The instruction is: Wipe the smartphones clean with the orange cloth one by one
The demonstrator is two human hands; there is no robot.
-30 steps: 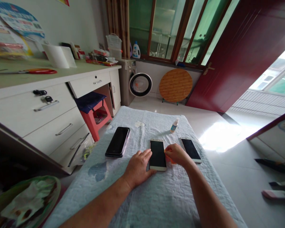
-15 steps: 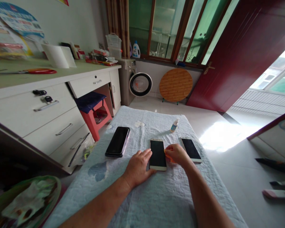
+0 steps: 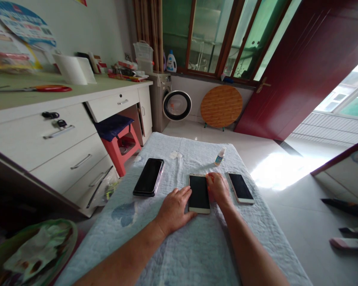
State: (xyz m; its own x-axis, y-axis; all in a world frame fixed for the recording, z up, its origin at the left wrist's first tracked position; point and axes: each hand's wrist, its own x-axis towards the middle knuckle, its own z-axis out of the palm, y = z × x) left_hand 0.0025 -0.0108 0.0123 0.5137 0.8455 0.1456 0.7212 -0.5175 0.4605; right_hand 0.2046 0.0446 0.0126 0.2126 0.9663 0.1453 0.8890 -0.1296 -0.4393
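Three phones lie face up on a pale blue quilted cloth (image 3: 197,246). My left hand (image 3: 173,210) rests flat and open on the cloth, its fingers against the left edge of the middle gold phone (image 3: 199,192). My right hand (image 3: 218,188) lies along that phone's right edge, fingers together over a small orange thing (image 3: 209,179) that barely shows at the fingertips. A black phone (image 3: 148,182) lies to the left and a white phone (image 3: 241,187) to the right. A small spray bottle (image 3: 220,156) stands behind them.
A white desk with drawers (image 3: 62,131) runs along the left, with a red stool (image 3: 119,147) under it. Behind are a washing machine (image 3: 167,99), a round wooden board (image 3: 221,106) and a dark red door (image 3: 301,67). A green basin of rags (image 3: 30,250) sits at lower left.
My right hand has slid forward along the middle phone's right edge toward its top corner. My left hand and the phones have stayed put.
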